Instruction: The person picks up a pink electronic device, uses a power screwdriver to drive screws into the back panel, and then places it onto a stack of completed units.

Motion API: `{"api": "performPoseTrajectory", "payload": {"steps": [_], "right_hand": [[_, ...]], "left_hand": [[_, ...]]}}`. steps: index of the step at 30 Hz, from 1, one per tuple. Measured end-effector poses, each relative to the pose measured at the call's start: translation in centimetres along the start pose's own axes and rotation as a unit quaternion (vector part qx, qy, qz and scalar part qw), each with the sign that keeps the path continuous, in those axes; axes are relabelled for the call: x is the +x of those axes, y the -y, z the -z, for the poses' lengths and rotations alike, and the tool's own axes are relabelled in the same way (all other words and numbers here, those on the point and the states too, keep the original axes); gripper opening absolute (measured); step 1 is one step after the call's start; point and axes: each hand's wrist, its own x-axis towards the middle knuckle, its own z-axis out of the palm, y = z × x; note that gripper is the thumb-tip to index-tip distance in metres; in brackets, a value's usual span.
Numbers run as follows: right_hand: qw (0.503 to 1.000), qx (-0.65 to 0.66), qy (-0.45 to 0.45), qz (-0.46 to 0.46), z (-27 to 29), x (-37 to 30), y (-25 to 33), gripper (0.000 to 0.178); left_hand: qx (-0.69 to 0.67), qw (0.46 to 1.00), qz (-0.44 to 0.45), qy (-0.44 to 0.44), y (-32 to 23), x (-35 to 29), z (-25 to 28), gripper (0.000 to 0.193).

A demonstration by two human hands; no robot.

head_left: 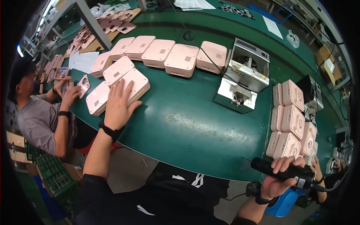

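1. The green worktop (195,123) curves across the view and carries the pink housings; a row of five (170,54) runs along its far middle, and a stacked block of them (290,120) stands on edge at the right, round faces outward.
2. A grey feeder machine (245,73) sits between the row and the block.
3. The pink housing (133,84) under the left hand (120,103) lies up and left of the person, its long axis slanting from lower left to upper right. The left grip is released, palm flat and fingers spread on the top panel.
4. The right hand (279,178) is well apart at the lower right edge, its grip clenched around a black electric screwdriver (285,170) that lies almost level, so the left hand is the nearer one.
5. White sheets (272,26) lie at the far edge, and a flat white sheet (84,60) lies at the left beside a co-worker's hands (69,90).
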Motion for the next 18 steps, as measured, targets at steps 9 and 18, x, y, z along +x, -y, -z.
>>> {"api": "performPoseTrajectory", "payload": {"steps": [9,18], "right_hand": [[0.998,-0.043,0.022,-0.045,-2.2,2.1,-1.9,0.051],[0.995,-0.062,0.056,-0.049,-5.0,6.5,-0.5,0.02]], "left_hand": [[-0.18,0.949,-0.233,0.115,-8.3,1.0,2.1,0.06],[-0.355,0.845,-0.376,0.134,-16.0,4.3,0.0,0.073]]}}
